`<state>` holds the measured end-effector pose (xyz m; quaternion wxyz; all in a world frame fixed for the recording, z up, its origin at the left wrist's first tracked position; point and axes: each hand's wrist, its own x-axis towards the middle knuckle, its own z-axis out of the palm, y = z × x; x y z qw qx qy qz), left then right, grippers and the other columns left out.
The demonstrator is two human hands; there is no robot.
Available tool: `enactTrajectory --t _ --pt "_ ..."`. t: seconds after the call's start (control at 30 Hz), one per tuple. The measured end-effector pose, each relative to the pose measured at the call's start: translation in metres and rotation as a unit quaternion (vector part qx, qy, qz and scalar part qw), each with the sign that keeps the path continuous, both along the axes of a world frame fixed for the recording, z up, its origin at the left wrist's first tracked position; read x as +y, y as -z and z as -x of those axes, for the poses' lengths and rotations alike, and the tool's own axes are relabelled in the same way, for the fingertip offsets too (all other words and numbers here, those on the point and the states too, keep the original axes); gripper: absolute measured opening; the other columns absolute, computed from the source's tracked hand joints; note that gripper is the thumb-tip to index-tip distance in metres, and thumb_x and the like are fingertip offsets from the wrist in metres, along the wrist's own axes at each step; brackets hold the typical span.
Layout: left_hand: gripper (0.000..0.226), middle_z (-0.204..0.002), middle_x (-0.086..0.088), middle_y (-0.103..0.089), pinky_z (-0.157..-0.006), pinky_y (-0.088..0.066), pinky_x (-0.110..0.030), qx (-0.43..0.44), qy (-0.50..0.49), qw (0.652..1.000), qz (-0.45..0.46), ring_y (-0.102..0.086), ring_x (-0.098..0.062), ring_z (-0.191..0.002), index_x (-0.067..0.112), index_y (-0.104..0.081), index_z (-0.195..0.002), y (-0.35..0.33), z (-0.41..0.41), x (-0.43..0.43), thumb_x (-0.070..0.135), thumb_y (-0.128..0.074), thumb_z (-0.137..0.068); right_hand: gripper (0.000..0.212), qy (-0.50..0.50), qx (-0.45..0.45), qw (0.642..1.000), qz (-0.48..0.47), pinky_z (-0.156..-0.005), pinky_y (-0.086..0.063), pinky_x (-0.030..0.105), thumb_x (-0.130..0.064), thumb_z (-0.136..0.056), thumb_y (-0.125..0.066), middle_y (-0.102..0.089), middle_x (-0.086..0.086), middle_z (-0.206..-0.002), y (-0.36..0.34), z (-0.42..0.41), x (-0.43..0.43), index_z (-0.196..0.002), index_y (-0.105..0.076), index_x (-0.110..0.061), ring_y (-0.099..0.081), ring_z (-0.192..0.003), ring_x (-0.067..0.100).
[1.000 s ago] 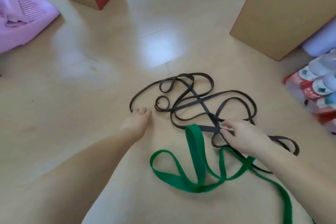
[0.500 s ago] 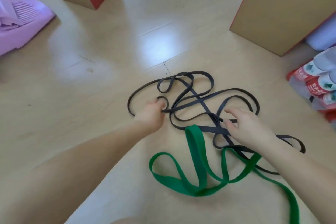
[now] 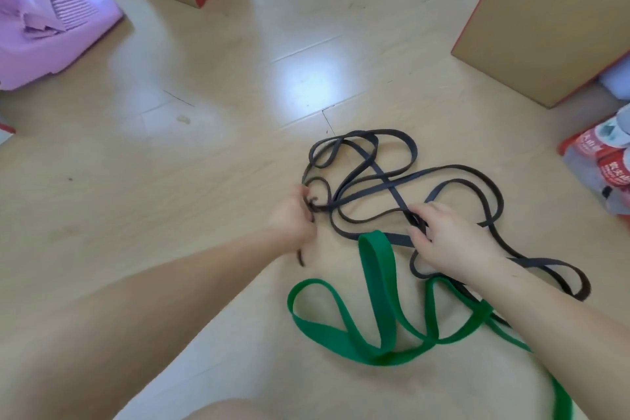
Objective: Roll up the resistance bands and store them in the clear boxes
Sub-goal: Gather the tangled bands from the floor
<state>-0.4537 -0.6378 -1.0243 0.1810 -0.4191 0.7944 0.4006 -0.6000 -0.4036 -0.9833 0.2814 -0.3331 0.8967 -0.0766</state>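
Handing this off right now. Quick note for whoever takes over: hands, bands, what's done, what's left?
Left hand: grips a loop of the black band at the tangle's left edge.
Right hand: pinches the same band where its strands cross, just above the green fold.
Black band: sprawled in loose loops on the floor, unrolled.
Green band: loose on the floor nearer the person, crossing the black one; neither hand holds it.
Done: nothing rolled or stored.
Left: untangle and roll both bands, then box them. No clear boxes in view.

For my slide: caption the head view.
Left hand and right hand grip the tangled black resistance band on the floor; green band lies nearer.
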Motion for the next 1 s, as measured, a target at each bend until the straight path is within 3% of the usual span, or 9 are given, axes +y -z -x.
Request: enactTrajectory --t 0.1,0.23,0.3,0.37,0.5,0.6,0.73,0.8,1.0 --pt "0.070 -0.108 -0.008 -0.071 -0.079 -0.061 -0.028 -0.017 0.156 0.971 -0.179 -0.071 -0.024 -0.099 0.015 -0.042 -0.149 -0.039 -0.009 0.075 0.000 -0.067 -0.085 0.049 0.012 0.025 1.000 0.003 -0.092 -0.052 0.041 -0.037 -0.105 -0.051 -0.055 0.004 -0.145 -0.002 0.006 0.008 -0.151 -0.047 -0.022 -0.055 -0.129 0.027" --pt "0.066 -0.124 -0.001 -0.072 -0.089 -0.059 -0.028 -0.062 0.391 0.846 -0.358 -0.072 -0.017 -0.103 0.025 -0.046 -0.147 -0.086 -0.001 0.116 0.015 -0.077 -0.090 0.047 0.019 0.028 0.999 -0.007 -0.092 -0.050 0.041 -0.037 -0.105 -0.051 -0.054 0.003 -0.146 -0.003 0.013 0.020 -0.149 -0.050 -0.022 -0.054 -0.129 0.028" --pt "0.045 -0.118 0.001 -0.074 -0.087 -0.063 -0.033 -0.036 0.389 0.868 -0.306 -0.074 -0.014 -0.097 0.023 -0.060 -0.135 -0.091 0.023 0.100 0.020 -0.074 -0.092 0.044 0.016 0.026 1.000 -0.009 -0.094 -0.052 0.044 -0.035 -0.104 -0.052 -0.056 0.003 -0.143 -0.002 0.012 0.022 -0.146 -0.053 -0.022 -0.055 -0.127 0.031" --pt "0.028 -0.105 0.005 -0.075 -0.086 -0.062 -0.031 0.056 0.292 0.942 -0.155 -0.073 -0.014 -0.096 0.021 -0.069 -0.122 -0.085 0.055 0.076 0.017 -0.065 -0.095 0.041 0.023 0.028 0.999 -0.006 -0.095 -0.053 0.046 -0.034 -0.103 -0.053 -0.059 0.004 -0.138 -0.003 0.011 0.028 -0.141 -0.057 -0.020 -0.057 -0.124 0.031" --pt "0.072 -0.159 -0.008 -0.038 -0.116 -0.040 -0.046 0.050 0.222 0.963 0.142 -0.036 -0.030 -0.147 0.025 -0.037 -0.155 -0.048 0.089 0.021 0.032 -0.070 -0.092 0.042 0.066 0.029 0.997 0.000 -0.096 -0.054 0.047 -0.034 -0.102 -0.053 -0.059 0.006 -0.138 -0.003 0.008 0.050 -0.140 -0.059 -0.017 -0.055 -0.125 0.031" --pt "0.108 -0.171 -0.009 -0.003 -0.124 -0.024 -0.052 -0.073 0.222 0.968 0.095 -0.008 -0.035 -0.157 0.031 -0.008 -0.164 -0.013 0.085 0.005 0.050 -0.078 -0.084 0.054 0.061 0.026 0.997 -0.045 -0.102 -0.050 0.045 -0.049 -0.099 -0.055 -0.053 0.004 -0.145 -0.008 0.012 0.075 -0.146 -0.052 -0.021 -0.051 -0.132 0.028" --pt "0.131 -0.160 -0.009 -0.036 -0.115 -0.040 -0.055 -0.065 0.205 0.973 0.087 -0.035 -0.038 -0.146 0.041 0.003 -0.159 0.018 0.088 0.001 0.053 -0.088 -0.065 0.108 0.027 -0.031 0.987 -0.156 -0.124 -0.022 0.049 -0.086 -0.073 -0.063 -0.021 0.007 -0.170 -0.011 0.026 0.113 -0.160 -0.025 -0.034 -0.016 -0.158 0.031" --pt "0.129 -0.151 -0.010 -0.048 -0.108 -0.048 -0.051 -0.076 0.202 0.974 0.073 -0.050 -0.036 -0.133 0.037 -0.008 -0.158 0.019 0.092 0.004 0.055 -0.088 -0.059 0.132 0.024 -0.086 0.976 -0.200 -0.129 -0.012 0.052 -0.090 -0.058 -0.070 -0.002 0.004 -0.174 -0.006 0.029 0.133 -0.163 -0.009 -0.038 0.000 -0.161 0.031" --pt "0.076 -0.147 -0.010 -0.032 -0.109 -0.036 -0.057 -0.113 0.302 0.913 0.250 -0.026 -0.039 -0.140 0.036 -0.056 -0.132 0.010 0.088 -0.002 0.076 -0.073 -0.069 0.150 -0.024 -0.044 0.967 -0.250 -0.130 -0.003 0.053 -0.085 -0.051 -0.079 0.010 0.006 -0.174 0.012 0.030 0.154 -0.164 0.008 -0.039 0.009 -0.161 0.032"
